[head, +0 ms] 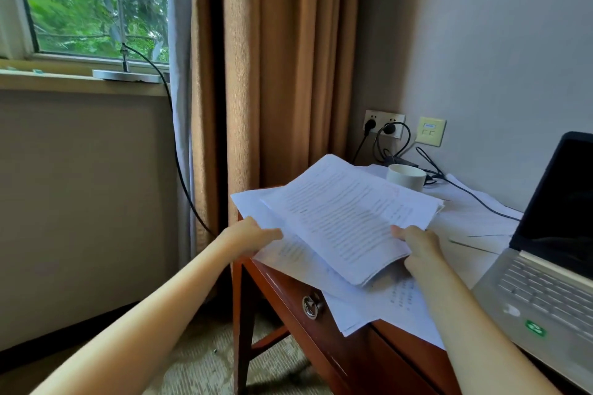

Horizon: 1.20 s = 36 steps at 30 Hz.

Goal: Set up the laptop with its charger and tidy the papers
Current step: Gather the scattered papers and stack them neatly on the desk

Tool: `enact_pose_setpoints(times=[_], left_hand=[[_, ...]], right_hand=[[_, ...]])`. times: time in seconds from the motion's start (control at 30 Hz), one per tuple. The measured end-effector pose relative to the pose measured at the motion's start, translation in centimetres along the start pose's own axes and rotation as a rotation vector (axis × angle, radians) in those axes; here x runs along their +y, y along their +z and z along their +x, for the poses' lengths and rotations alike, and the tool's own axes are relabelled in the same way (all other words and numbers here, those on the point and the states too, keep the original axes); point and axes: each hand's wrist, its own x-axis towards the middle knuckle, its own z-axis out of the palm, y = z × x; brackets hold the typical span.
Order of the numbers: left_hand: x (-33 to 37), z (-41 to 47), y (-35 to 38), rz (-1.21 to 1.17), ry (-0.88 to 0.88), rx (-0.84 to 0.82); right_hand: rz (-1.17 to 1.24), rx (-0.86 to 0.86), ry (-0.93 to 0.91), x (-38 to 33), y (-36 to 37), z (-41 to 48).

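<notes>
Partly cropped, laptop flanks papers hiding the desk.

Bare left hand; bare right hand; sleeveless forearms.

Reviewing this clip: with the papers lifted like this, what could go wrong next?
1. Loose sheets overhang the desk edge under the stack both hands lift; they may slide off.
2. The white cup stands just behind the stack; a forward push might tip it.
3. The cable lies over papers; pulling those may drag it.
</notes>
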Motion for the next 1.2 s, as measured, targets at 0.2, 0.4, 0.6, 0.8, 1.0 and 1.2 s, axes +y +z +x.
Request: enact_pose_setpoints(times=[0.2,0.4,0.6,0.8,1.0,1.2], left_hand=[[-0.4,-1.4,-1.0,-0.179,-0.064,-0.327],[-0.8,-0.1,-1.3,-0.568,-0.043,0.020],[-2.2,-0.2,0.3,-0.909,-0.139,-0.001],[-2.7,0.3,-0.8,-1.193,-0.176,-0.007],[-2.1,2.4,-1.8,-0.692,-0.132,0.138],[0.2,0.7,-4.8,-0.441,-0.016,-0.197]], right_hand=[[-0.006,0.009,0.025,-0.2,-0.4,0.2],[0.005,0.004,0.053,-0.7,-1.1,0.5],[-0.385,-0.132,0.077,-2.3,-2.5,0.3],[-0.878,-0.073,-0.011,-2.2,-2.9,1.2],[-0.875,-0.006,-0.011,-1.9,-2.4,1.4],[-0.778,-0.009,0.023,-1.6,-2.7,1.7]])
